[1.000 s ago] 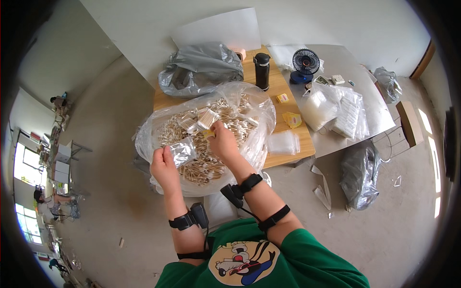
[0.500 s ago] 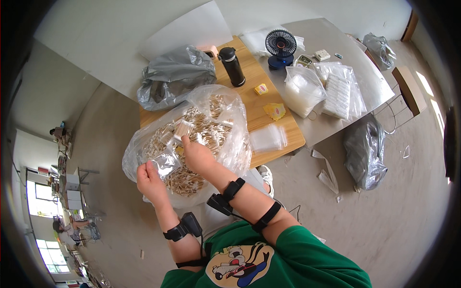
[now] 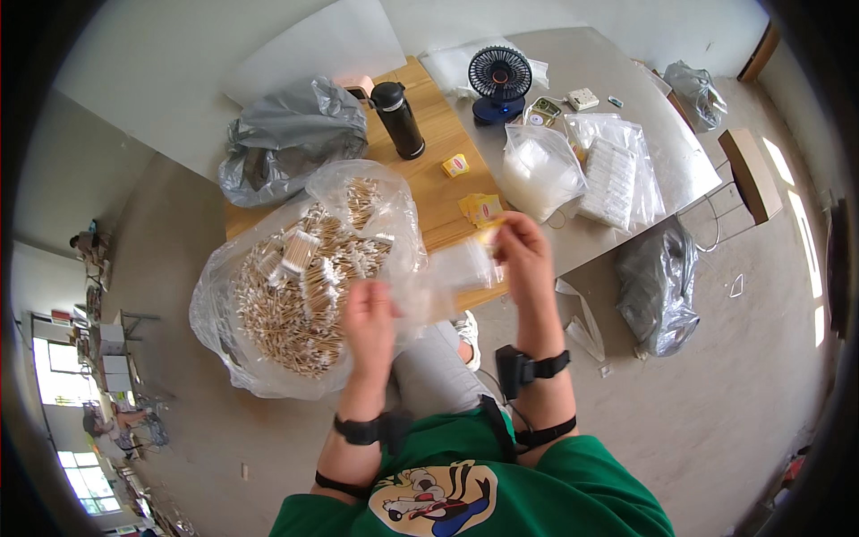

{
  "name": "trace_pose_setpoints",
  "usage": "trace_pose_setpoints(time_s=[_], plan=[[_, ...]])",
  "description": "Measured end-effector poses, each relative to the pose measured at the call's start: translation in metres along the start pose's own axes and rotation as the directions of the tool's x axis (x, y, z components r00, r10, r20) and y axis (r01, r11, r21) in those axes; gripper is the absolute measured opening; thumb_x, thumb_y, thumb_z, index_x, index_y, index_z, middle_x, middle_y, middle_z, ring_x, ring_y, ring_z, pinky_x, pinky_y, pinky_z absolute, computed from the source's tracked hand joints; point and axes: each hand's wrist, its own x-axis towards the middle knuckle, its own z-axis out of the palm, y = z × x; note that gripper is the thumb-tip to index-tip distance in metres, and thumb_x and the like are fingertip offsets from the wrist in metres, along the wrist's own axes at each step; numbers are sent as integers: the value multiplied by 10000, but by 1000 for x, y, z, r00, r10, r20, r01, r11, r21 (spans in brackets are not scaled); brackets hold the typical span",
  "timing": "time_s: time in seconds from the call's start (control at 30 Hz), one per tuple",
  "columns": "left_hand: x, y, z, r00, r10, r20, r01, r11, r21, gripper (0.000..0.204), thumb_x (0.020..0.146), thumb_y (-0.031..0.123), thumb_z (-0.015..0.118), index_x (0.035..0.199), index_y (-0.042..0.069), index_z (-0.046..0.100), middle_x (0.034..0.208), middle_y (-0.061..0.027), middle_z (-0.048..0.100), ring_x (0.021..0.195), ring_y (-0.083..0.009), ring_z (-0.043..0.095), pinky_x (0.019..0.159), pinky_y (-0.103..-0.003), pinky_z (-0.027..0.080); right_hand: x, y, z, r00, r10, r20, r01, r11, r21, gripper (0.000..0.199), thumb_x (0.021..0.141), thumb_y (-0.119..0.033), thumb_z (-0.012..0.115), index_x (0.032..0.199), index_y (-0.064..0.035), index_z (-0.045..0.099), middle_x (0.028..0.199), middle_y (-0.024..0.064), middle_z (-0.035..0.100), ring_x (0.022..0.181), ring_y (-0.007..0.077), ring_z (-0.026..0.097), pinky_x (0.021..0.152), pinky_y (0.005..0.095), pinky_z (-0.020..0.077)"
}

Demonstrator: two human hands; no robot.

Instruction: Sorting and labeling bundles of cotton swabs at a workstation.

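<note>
This looks like a plain workshop: bare concrete floor (image 3: 716,421), a wooden desk (image 3: 440,204) bearing a big clear sack (image 3: 211,309) of loose cotton swabs (image 3: 279,327), a grey desk (image 3: 671,161) right of the wooden desk and, well left of it, stacked boxes (image 3: 114,366) and a seated person (image 3: 114,427).

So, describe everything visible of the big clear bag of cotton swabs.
The big clear bag looks like thin, wrinkled plastic, spread open and slumped wide on the wooden table, in front of the grey bag. Loose swabs with white tips and pale sticks heap inside, some bundled on top. The blurred left hand overlaps its right side; contact is unclear.
</note>
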Motion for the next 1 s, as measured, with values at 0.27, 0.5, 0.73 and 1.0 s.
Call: trace_pose_setpoints(time_s=[0.27,0.5,0.73,1.0], plan=[[19,-101,93,993,-82,85,46,929,366,235,939,215,485,803,30,537,631,-141,582,615,-331,585,590,-418,447,5,13,-85,958,82,-274,-146,965,-218,71,882,-49,552,947,-34,575,710,-12,557,569,39,488,474,178,383],[29,-124,104,1000,-21,-5,21,842,539,209,936,167,459,1096,46,515,912,-220,633,837,-391,608,715,-458,468,69,63,-62,991,-135,15,106,697,-710,148,800,-26,567,938,-15,616,721,105,628,656,218,612,644,317,489],[23,-112,111,896,345,280,-444,673,592,466,875,133,543,1316,59,410,1372,-188,391,1239,-371,398,1008,-456,347,115,87,-39,951,-153,268,301,269,-915,166,777,-90,602,942,-73,606,915,145,618,862,339,595,727,419,482],[25,-136,119,895,94,437,-406,581,706,586,907,365,464,1409,99,320,1477,-158,241,1375,-356,182,1082,-552,165,75,84,-25,946,-287,151,251,353,-901,230,755,-23,612,974,-86,580,1019,146,557,906,361,568,743,415,478]])
